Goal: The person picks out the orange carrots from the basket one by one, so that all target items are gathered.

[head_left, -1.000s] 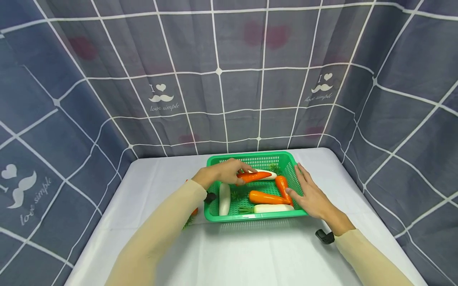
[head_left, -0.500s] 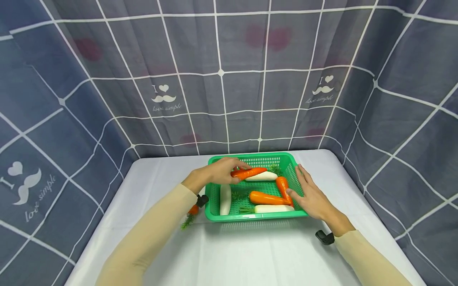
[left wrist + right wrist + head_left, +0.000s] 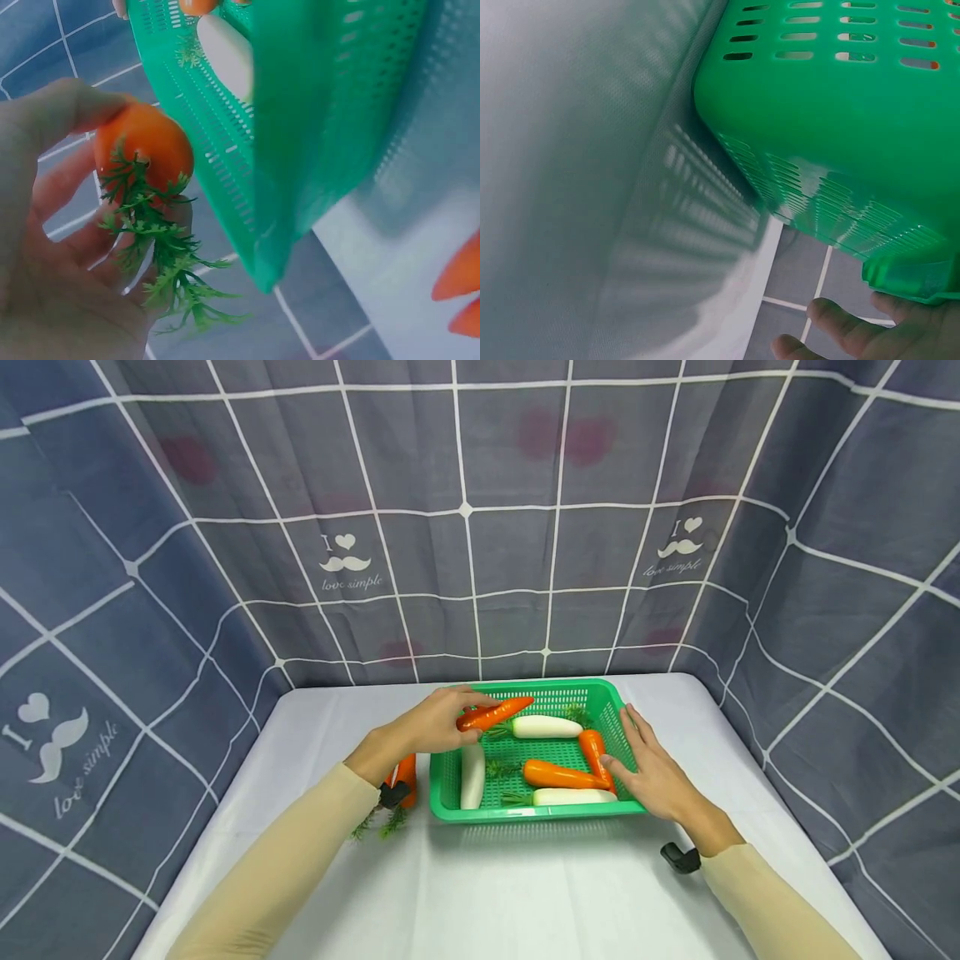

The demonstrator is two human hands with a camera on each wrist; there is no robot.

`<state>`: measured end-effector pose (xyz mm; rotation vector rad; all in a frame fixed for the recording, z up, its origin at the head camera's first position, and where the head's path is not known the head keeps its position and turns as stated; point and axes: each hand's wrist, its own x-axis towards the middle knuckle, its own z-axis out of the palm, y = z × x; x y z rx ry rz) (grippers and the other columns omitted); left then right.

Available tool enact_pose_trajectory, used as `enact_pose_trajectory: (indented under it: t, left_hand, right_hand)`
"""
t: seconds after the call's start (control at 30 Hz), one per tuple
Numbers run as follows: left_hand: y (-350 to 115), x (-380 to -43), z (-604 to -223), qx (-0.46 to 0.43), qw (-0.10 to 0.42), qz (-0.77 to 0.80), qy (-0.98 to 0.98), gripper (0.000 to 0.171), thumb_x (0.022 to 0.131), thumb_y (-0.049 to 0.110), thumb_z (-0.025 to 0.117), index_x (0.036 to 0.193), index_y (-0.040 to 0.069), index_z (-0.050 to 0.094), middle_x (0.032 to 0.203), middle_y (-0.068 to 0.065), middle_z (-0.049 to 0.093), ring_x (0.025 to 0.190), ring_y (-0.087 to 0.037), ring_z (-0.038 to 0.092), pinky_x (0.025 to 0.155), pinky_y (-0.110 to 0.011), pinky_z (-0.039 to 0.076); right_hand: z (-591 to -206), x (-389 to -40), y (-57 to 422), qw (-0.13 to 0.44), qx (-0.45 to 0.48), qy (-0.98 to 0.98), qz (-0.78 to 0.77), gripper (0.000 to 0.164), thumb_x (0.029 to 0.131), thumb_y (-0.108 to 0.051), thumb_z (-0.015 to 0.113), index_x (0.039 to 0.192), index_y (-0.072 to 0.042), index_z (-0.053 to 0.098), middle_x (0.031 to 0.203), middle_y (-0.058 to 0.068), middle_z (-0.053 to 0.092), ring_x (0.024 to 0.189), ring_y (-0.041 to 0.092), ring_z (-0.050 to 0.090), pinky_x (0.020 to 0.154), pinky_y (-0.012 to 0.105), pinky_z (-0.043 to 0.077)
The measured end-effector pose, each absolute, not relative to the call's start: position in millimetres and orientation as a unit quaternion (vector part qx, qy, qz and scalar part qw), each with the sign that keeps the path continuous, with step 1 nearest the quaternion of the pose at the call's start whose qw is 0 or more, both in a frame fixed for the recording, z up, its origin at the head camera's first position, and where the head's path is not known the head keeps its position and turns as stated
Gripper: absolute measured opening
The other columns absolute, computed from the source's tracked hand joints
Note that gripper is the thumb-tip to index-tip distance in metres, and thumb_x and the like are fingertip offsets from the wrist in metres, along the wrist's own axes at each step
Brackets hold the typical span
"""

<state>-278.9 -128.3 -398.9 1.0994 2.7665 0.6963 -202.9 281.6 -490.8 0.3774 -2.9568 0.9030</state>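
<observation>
My left hand (image 3: 431, 722) grips an orange carrot (image 3: 495, 713) above the left part of a green plastic basket (image 3: 525, 816). In the left wrist view the carrot's thick end and its green leaves (image 3: 154, 225) face the camera, with the fingers and thumb around it. At the basket's right side, my right hand (image 3: 658, 779) rests against the rim, its fingers extended along the outside and the thumb reaching over the wall. Inside the basket lie white radishes (image 3: 547, 727) and two orange carrots (image 3: 558, 775), with one radish (image 3: 472, 777) along the left wall.
Left of the basket, carrots (image 3: 407, 777) with green tops lie on the white tablecloth (image 3: 510, 893), partly behind the left wrist. A grey checked curtain (image 3: 405, 552) encloses the back and both sides of the table.
My left hand has carried the carrot leftward from the middle of the basket, and the radish behind it shows more fully. The right hand has stayed at the rim.
</observation>
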Motion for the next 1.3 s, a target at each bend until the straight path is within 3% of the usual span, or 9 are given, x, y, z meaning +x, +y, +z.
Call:
enact_pose_trajectory:
  t: [0.23,0.57,0.9,1.3]
  left_hand:
    - [-147,-270,-403,0.338,0.005,0.242,0.910,0.058,0.103,0.014,0.080,0.160,0.016,0.072,0.144,-0.011,0.076,0.105,-0.022,0.065,0.088,-0.036,0.055]
    - [-173,-259,-412,0.289,-0.006,0.293,0.911,0.061,0.102,0.011,0.082,0.162,0.019,0.071,0.136,-0.012,0.076,0.105,-0.025,0.067,0.074,-0.030,0.056]
    - [-205,-256,-423,0.246,-0.033,0.304,0.920,0.057,0.104,0.014,0.085,0.159,0.013,0.072,0.137,-0.014,0.077,0.116,-0.033,0.077,0.081,-0.036,0.067]
    - [-244,-247,-438,0.188,-0.051,0.327,0.925,0.061,0.105,0.014,0.086,0.163,0.016,0.069,0.136,-0.015,0.078,0.113,-0.032,0.076,0.088,-0.041,0.066]
  right_hand:
    - [-491,-204,282,0.014,0.119,-0.949,0.290,0.099,0.120,-0.049,0.062,0.188,-0.009,0.003,0.198,0.016,-0.001,0.176,0.061,0.026,0.134,0.085,0.030]
    - [-492,-203,283,0.012,0.113,-0.951,0.288,0.099,0.120,-0.048,0.062,0.189,-0.010,0.002,0.199,0.016,-0.001,0.176,0.060,0.027,0.134,0.085,0.031]
    - [-491,-203,280,0.013,0.114,-0.951,0.288,0.098,0.120,-0.049,0.061,0.188,-0.008,0.003,0.199,0.015,-0.002,0.176,0.060,0.026,0.135,0.085,0.030]
    - [-491,-203,280,0.016,0.118,-0.951,0.285,0.098,0.120,-0.047,0.061,0.188,-0.008,0.003,0.198,0.017,0.000,0.175,0.061,0.028,0.134,0.085,0.031]
